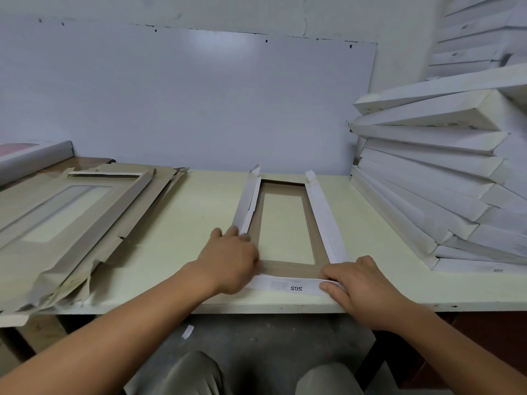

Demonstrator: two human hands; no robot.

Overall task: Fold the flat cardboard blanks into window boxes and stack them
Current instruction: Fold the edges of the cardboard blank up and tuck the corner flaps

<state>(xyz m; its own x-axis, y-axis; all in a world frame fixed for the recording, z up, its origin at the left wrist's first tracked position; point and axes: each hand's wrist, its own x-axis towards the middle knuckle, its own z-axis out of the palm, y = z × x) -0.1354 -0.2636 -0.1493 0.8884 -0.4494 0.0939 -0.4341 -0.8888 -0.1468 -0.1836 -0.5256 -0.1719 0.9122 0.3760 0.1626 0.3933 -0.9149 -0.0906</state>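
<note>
A half-folded window box [285, 269] lies on the pale table in front of me, brown inside up, with a long rectangular window. Its two long white side walls stand raised. The near white flap, printed "SGS", is folded up along the front edge. My left hand [231, 259] holds the near left corner, fingers curled over the left wall and flap end. My right hand [356, 280] grips the right end of the near flap, thumb on its outer face. A pile of flat brown blanks [71, 223] lies at the left. Finished white boxes [445, 172] are stacked at the right.
The pale yellow table [194, 212] ends at a near edge just below my hands. A white wall panel [199, 104] stands behind it. A grey-edged board [34, 155] leans at the far left. A paper scrap [187, 331] lies on the floor by my knees.
</note>
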